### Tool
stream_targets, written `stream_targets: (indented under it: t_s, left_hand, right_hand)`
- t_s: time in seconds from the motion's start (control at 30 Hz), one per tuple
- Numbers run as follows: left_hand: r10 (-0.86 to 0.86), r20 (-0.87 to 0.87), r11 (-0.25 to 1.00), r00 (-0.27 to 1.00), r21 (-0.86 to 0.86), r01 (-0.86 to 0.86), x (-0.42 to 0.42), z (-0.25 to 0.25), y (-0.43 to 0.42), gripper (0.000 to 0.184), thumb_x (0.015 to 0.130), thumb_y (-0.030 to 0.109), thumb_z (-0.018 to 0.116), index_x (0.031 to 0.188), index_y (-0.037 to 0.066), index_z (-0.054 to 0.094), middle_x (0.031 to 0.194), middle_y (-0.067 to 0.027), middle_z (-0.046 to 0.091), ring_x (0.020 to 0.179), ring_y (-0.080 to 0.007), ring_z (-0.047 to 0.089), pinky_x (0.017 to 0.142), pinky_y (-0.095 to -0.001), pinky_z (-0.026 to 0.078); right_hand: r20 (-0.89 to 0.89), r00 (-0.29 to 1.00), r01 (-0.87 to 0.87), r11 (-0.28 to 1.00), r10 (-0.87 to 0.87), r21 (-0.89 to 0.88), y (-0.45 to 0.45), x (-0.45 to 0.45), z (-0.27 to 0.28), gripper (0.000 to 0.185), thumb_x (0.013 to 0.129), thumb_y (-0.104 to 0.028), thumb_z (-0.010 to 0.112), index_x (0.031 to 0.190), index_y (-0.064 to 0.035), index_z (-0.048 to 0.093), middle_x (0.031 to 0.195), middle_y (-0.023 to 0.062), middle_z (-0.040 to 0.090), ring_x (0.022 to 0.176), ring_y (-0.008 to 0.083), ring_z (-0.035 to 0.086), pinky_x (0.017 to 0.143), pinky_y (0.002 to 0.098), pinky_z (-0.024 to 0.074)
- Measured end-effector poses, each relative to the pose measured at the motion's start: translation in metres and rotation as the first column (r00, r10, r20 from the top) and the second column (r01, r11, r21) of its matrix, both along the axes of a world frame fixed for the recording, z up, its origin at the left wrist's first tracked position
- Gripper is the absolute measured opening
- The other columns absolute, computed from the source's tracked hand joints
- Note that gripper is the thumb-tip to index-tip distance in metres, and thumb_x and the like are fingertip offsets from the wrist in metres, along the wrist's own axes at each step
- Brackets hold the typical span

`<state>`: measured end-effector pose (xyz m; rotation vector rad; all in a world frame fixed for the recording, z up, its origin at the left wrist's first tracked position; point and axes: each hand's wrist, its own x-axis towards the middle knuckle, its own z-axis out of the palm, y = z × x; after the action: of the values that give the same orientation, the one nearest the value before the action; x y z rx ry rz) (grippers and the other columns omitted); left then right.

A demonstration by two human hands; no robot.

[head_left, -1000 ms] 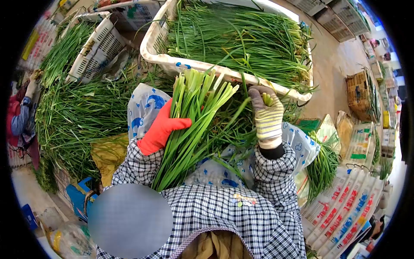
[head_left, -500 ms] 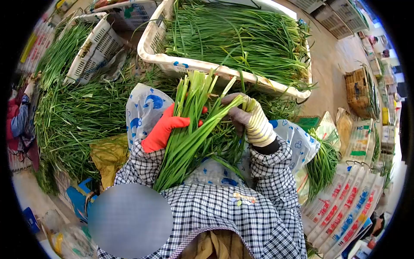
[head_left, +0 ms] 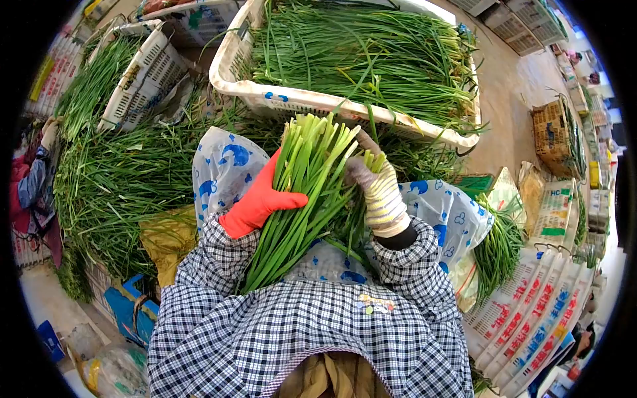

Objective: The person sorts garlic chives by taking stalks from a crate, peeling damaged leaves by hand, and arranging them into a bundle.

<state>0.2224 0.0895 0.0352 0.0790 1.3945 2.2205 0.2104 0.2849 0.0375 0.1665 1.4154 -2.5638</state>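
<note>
My left hand, in a red glove, is closed round a thick bunch of Chinese chives. The pale cut ends point up and away, and the green leaves hang toward my lap. My right hand, in a striped glove with grey fingers, grips a smaller tuft of chives beside the bunch. Its fingertips are close to the bunch's cut ends; whether they touch is hard to tell. Under both hands, a plastic sheet with blue prints covers my lap.
Ahead stands a white crate with chives laid flat in it. A loose heap of chives spreads on the left, below another crate. On the right are a chive bundle, printed crates and a brown basket.
The stems that slanted from my right hand across the bunch now lie with those in my left hand. My left thumb has moved further over the bunch, and my right hand is more upright.
</note>
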Motion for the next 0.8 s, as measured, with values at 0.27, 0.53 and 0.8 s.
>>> stream_targets:
  t_s: [0.27,0.53,0.8]
  left_hand:
    - [0.168,-0.222,0.965,0.960,-0.163,-0.207,0.001,-0.002,-0.002,0.103,0.065,0.007,0.079,0.147,0.006,0.017,0.140,-0.0090,0.040,0.126,-0.0177,0.040,0.104,-0.0321,0.033]
    - [0.134,-0.097,0.984,0.986,-0.103,-0.144,0.002,0.002,-0.002,0.088,0.066,0.001,0.073,0.142,0.005,0.028,0.130,-0.0080,0.048,0.116,-0.0170,0.049,0.098,-0.0313,0.040]
    - [0.129,0.019,0.985,0.992,-0.119,-0.125,0.004,0.012,-0.003,0.079,0.067,0.003,0.072,0.136,0.003,0.035,0.124,-0.0072,0.053,0.110,-0.0160,0.053,0.094,-0.0305,0.042]
  right_hand:
    - [-0.180,0.934,0.355,0.864,-0.310,0.357,0.020,0.010,-0.011,0.046,0.095,-0.021,0.053,0.137,-0.0101,0.040,0.095,0.0075,0.065,0.068,0.0108,0.060,0.053,0.0203,0.0494]
    - [0.136,0.939,0.284,0.936,-0.315,0.209,0.017,0.017,-0.016,0.023,0.094,-0.024,0.056,0.107,-0.0057,0.060,0.079,0.0046,0.065,0.047,0.0044,0.047,0.041,0.0187,0.0366]
    - [0.196,0.981,-0.047,0.960,-0.008,0.276,0.027,0.006,-0.024,0.031,0.092,-0.035,0.056,0.096,-0.0047,0.064,0.086,0.0014,0.065,0.052,0.0066,0.051,0.048,0.0205,0.0408]
